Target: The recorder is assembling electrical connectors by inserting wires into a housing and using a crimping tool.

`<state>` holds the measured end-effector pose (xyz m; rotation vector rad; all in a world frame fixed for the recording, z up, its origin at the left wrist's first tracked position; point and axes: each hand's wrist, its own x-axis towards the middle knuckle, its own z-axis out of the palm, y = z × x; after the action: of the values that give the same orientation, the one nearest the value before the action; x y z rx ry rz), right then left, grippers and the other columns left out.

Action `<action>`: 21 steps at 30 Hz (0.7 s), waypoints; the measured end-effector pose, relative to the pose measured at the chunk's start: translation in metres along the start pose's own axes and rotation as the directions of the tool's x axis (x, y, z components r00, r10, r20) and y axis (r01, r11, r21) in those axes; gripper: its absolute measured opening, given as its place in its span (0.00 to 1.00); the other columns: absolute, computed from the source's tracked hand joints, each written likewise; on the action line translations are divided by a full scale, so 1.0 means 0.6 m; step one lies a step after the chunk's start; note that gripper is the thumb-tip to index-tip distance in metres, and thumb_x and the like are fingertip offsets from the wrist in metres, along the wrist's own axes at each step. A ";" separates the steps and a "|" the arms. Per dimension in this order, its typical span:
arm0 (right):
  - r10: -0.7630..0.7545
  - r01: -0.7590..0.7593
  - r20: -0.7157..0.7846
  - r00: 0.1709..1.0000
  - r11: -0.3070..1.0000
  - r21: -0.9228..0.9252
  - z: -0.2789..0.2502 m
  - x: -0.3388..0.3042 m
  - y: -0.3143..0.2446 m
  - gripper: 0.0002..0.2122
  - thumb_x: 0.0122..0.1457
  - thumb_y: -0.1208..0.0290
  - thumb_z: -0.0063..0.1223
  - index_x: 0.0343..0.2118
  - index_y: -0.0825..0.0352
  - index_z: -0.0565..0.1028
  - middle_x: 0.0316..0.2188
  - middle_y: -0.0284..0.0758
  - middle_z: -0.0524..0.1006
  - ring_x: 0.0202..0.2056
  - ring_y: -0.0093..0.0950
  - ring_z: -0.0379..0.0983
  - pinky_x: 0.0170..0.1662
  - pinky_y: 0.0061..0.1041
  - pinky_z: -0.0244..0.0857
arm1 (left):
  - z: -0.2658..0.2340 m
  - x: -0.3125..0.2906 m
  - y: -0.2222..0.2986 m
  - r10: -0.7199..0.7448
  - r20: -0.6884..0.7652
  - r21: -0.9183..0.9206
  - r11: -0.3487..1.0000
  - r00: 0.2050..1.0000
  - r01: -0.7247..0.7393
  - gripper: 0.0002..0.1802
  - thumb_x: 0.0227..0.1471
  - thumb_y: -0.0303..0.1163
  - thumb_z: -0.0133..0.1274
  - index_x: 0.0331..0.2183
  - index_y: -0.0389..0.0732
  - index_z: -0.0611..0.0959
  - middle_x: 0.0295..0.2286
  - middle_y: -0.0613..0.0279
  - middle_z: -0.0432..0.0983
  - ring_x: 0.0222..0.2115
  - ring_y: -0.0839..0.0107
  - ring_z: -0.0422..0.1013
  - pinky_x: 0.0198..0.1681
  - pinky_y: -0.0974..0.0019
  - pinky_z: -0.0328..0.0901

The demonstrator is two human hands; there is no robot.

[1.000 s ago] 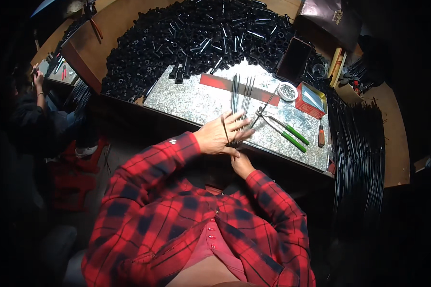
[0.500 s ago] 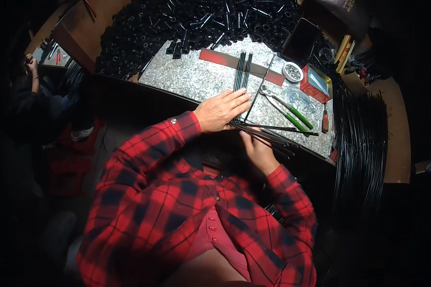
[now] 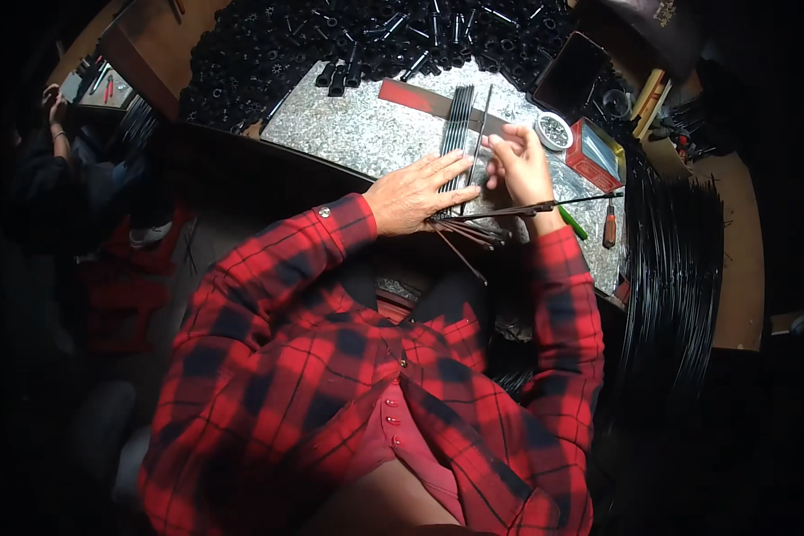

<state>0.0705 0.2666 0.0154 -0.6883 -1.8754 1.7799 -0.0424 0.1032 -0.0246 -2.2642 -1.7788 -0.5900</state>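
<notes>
My left hand (image 3: pixel 420 192) lies flat, fingers stretched, across a bundle of thin dark rods (image 3: pixel 458 121) on the mottled grey board (image 3: pixel 313 125). The rods' near ends fan out below that hand over the board's front edge. A single dark rod (image 3: pixel 481 134) lies just to the right of the bundle. Beside it is my right hand (image 3: pixel 523 165), raised, with its fingers loosely bent and apart; I see nothing held in it. Under the rods' far part runs a red and brown strip (image 3: pixel 411 95). Green-handled pliers (image 3: pixel 573 223) are mostly hidden behind my right hand and wrist.
Black tubular parts (image 3: pixel 268 71) are heaped behind the board. At the right are a white cup of small pieces (image 3: pixel 554 131), a red box (image 3: pixel 596 156), a screwdriver (image 3: pixel 609 228) and long black rods (image 3: pixel 674 268) hanging down. Another person's hand (image 3: pixel 55 107) shows far left.
My right hand has risen from below the board's front edge to beside the single rod, covering most of the pliers. The rods under my left hand now lie closer together, their near ends fanned out.
</notes>
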 end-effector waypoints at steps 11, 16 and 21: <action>0.068 -0.064 -0.033 0.997 0.992 0.108 0.006 0.057 0.013 0.13 0.54 0.72 0.52 0.39 0.71 0.65 0.25 0.34 0.73 0.15 0.15 0.62 0.15 0.12 0.56 | -0.007 0.005 -0.014 -0.003 0.034 0.051 0.999 0.999 0.001 0.44 0.38 0.59 0.54 0.56 0.53 0.62 0.55 0.54 0.55 0.57 0.56 0.50 0.56 0.54 0.51; -0.091 0.121 -0.225 0.970 0.985 0.123 0.012 0.054 0.003 0.08 0.55 0.72 0.53 0.35 0.68 0.68 0.22 0.31 0.73 0.13 0.13 0.59 0.15 0.11 0.53 | -0.009 0.011 -0.012 0.009 0.050 0.081 0.997 0.999 -0.013 0.45 0.39 0.62 0.51 0.56 0.52 0.61 0.54 0.55 0.57 0.56 0.56 0.51 0.55 0.55 0.52; -0.213 0.216 -0.212 0.954 0.976 -0.009 0.016 0.070 0.015 0.12 0.55 0.71 0.53 0.39 0.70 0.68 0.23 0.31 0.73 0.16 0.14 0.63 0.16 0.13 0.57 | -0.005 0.008 -0.013 -0.008 -0.002 0.073 0.997 1.000 0.008 0.42 0.41 0.59 0.51 0.55 0.47 0.63 0.53 0.55 0.58 0.56 0.57 0.52 0.55 0.56 0.52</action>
<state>0.0323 0.2868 0.0054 -0.6169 -1.7219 1.5187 -0.0496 0.1080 -0.0205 -2.2091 -1.7797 -0.5192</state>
